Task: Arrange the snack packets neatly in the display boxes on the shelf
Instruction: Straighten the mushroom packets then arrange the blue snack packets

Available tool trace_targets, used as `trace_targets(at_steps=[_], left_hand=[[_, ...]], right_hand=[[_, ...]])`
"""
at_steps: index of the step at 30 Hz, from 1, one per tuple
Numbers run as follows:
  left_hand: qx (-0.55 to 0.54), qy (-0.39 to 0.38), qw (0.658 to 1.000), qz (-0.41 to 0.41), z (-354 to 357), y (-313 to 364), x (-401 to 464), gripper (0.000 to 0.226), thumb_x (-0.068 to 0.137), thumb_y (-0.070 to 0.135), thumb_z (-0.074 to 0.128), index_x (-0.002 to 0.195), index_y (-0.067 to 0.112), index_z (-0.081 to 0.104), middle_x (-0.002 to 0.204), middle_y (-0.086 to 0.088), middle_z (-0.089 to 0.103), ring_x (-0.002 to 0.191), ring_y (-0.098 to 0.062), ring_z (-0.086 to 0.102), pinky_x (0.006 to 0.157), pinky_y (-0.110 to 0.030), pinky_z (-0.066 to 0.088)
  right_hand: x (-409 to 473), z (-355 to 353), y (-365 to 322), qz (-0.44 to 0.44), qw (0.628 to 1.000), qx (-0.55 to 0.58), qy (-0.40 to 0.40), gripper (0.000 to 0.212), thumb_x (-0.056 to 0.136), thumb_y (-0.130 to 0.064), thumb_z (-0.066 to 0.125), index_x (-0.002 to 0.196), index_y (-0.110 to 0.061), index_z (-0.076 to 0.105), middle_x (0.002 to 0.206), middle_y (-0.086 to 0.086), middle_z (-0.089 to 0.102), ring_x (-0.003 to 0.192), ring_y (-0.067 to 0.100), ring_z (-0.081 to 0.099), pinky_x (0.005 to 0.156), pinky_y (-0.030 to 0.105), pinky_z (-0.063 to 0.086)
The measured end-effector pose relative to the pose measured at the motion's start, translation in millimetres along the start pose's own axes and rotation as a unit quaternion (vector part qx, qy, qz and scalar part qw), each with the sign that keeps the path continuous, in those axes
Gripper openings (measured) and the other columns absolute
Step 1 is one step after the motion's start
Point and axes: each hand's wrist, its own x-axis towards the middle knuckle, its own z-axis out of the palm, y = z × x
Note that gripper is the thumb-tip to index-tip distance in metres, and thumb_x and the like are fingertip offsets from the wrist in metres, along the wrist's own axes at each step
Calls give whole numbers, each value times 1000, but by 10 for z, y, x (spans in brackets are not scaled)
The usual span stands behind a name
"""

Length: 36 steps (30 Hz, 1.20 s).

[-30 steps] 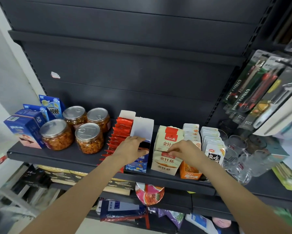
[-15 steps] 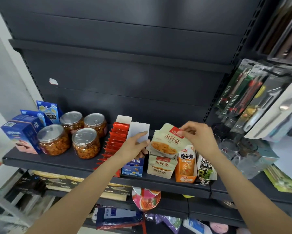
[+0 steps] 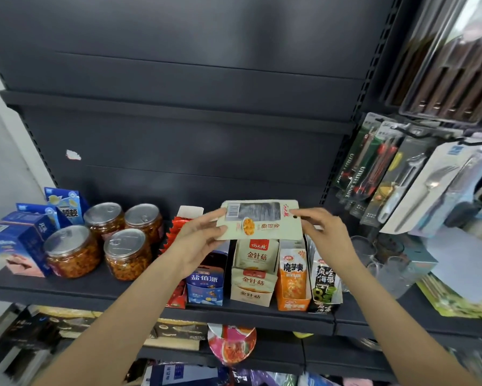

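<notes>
So half a second ago my right hand was just lifting a packet out of the cream box, with my left hand resting on the blue box next door. Now both hands have it: the left pinches the left edge, thumb on the face and fingers behind, and the right pinches the right edge near the hang hole. The packet sits flat between my hands, lifted clear above the cream box, turned sideways with its barcode side toward me. My guess is I'm flipping it round to drop it back in facing forward like the others, so that box isn't tidy yet.

Stuff I can't really see:
- The row of red packets just left of my left hand is mostly covered by my wrist, so no idea how straight it is.
- How many packets sit behind the front one in the cream box is blocked by the one I'm holding.
- The print on the held packet is too blurry to read properly.
- The glasses right of my right hand are smeared.
</notes>
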Motion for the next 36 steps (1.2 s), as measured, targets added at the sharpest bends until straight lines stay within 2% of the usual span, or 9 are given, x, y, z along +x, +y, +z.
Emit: trace_targets(at_steps=[3, 7, 12, 17, 22, 26, 29, 33, 36], left_hand=[[102, 16, 992, 71, 16, 25, -51, 49, 87, -5, 58, 124, 28, 58, 115, -2, 67, 107, -17, 64, 84, -30, 56], [202, 47, 963, 170, 35, 89, -155, 54, 86, -4, 60, 127, 31, 56, 116, 8, 64, 100, -6, 65, 87, -24, 54], [210, 35, 956, 204, 48, 65, -251, 60, 86, -9, 57, 125, 36, 49, 113, 11, 62, 91, 7, 65, 72, -13, 54], [207, 38, 959, 190, 22, 30, -248, 60, 87, -7, 57, 129, 34, 48, 113, 12, 62, 94, 4, 65, 79, -18, 55], [129, 76, 984, 95, -42, -53, -174, 36, 90, -1, 55, 119, 21, 62, 110, 6, 67, 105, -12, 63, 89, -32, 54], [44, 60, 997, 10, -65, -124, -68, 31, 90, -3, 54, 120, 0, 60, 114, -12, 64, 101, -19, 64, 76, -23, 58], [49, 52, 997, -10, -44, -193, 22, 27, 92, 0, 53, 118, -6, 59, 113, -18, 64, 98, -19, 65, 74, -21, 57], [73, 81, 994, 2, -26, -250, 142, 23, 96, 6, 49, 115, -4, 59, 103, -13, 67, 90, -16, 68, 72, -18, 57], [178, 68, 981, 18, -70, -310, 224, 31, 100, 20, 44, 117, -1, 58, 106, -12, 67, 94, -16, 66, 78, -18, 54]], right_hand=[[-77, 51, -75, 95, 964, 246, -30, 40, 94, 4, 41, 109, -22, 68, 109, -2, 70, 100, 10, 66, 75, 24, 56], [-130, 79, -82, 114, 936, 332, -34, 36, 94, 0, 41, 110, -18, 68, 110, -1, 70, 101, 13, 66, 80, 30, 53], [-155, 124, -63, 78, 966, 243, -37, 42, 87, 0, 60, 111, -35, 62, 98, -7, 72, 91, 9, 68, 75, 23, 54], [-143, 130, -65, 75, 962, 261, -24, 45, 85, 1, 61, 113, -34, 60, 94, -6, 73, 89, 6, 68, 71, 17, 54], [-113, 76, -63, 68, 965, 241, -73, 40, 93, 7, 42, 115, -17, 64, 108, -4, 69, 97, 3, 65, 76, 17, 53], [-113, 70, -50, -10, 996, 71, -42, 37, 85, 8, 57, 94, -27, 67, 101, -8, 65, 87, -6, 61, 78, 12, 50], [-80, 90, 32, -50, 998, -39, 21, 24, 80, 1, 67, 85, -22, 73, 105, -10, 54, 92, -2, 53, 83, 9, 43], [-50, 103, 73, -58, 994, -90, -27, 12, 84, -7, 66, 88, -15, 74, 91, -8, 65, 80, -6, 56, 76, 1, 39], [-29, 125, 127, -52, 993, -106, -6, 12, 85, -12, 65, 93, -11, 74, 88, -6, 70, 76, 0, 59, 71, 1, 41]])
